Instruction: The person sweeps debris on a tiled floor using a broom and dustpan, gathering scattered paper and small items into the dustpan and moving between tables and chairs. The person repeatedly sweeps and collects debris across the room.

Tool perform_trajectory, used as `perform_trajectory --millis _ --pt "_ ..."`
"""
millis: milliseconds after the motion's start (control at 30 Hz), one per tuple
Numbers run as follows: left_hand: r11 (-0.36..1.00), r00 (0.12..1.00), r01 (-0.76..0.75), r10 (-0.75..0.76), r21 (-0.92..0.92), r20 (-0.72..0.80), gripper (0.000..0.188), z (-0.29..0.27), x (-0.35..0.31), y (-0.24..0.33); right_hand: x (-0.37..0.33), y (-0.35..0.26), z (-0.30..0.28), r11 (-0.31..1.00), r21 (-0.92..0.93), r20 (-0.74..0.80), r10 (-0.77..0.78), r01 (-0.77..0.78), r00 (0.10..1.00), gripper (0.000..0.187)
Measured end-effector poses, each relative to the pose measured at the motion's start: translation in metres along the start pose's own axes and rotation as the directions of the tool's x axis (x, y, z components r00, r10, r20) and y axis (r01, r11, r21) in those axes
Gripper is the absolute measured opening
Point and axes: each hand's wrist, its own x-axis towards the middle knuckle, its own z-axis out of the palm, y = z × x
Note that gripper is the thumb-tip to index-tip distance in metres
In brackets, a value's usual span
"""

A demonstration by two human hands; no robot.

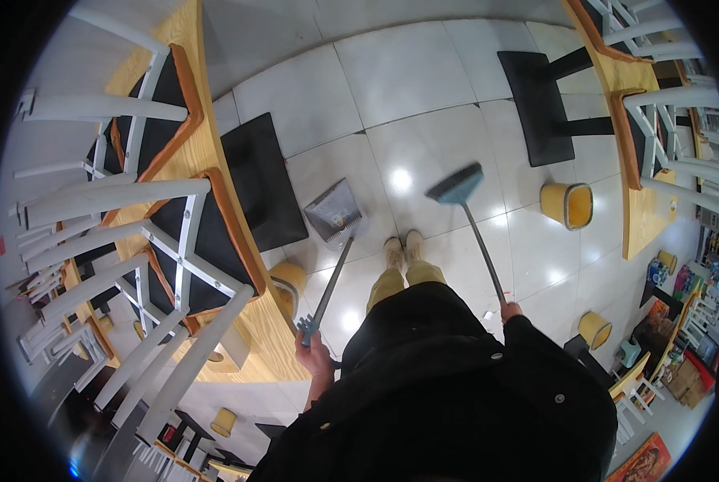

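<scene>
My left hand (317, 353) is closed around the upper end of the long handle of a grey dustpan (333, 210). The pan rests on the tiled floor ahead and left of my shoes, with a comb-like toothed edge by the handle. My right hand (510, 310) grips the dark handle of a broom (460, 191). Its blue-grey head with dark bristles is at the floor to the right of the dustpan, apart from it and slightly blurred. Part of my right fingers is hidden by the sleeve.
On the left, upturned white-legged chairs (186, 233) lie on a wooden table (251, 341) with a black base plate (263, 181). Another table (645, 217) bearing chairs stands right. Yellow bins (567, 205) stand on the floor, one beside the left table. A small white scrap (489, 316) lies near my right hand.
</scene>
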Motion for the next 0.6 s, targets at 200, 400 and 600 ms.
perform_trajectory --millis 200,400,600 --pt "0.999 0.999 0.013 -0.014 -0.031 -0.038 0.028 0.025 0.017 0.034 -0.072 -0.024 -0.080 0.956 0.269 -0.180 -0.066 0.113 0.982 0.041" --pt "0.998 0.997 0.015 -0.020 -0.063 -0.077 0.035 0.064 0.036 0.073 0.017 -0.197 -0.168 0.874 0.065 -0.245 -0.453 0.481 0.857 0.043" --pt "1.000 0.991 0.018 -0.018 -0.001 -0.131 0.033 0.107 0.064 0.114 0.109 -0.479 -0.249 0.661 0.043 -0.179 -0.733 0.749 0.657 0.039"
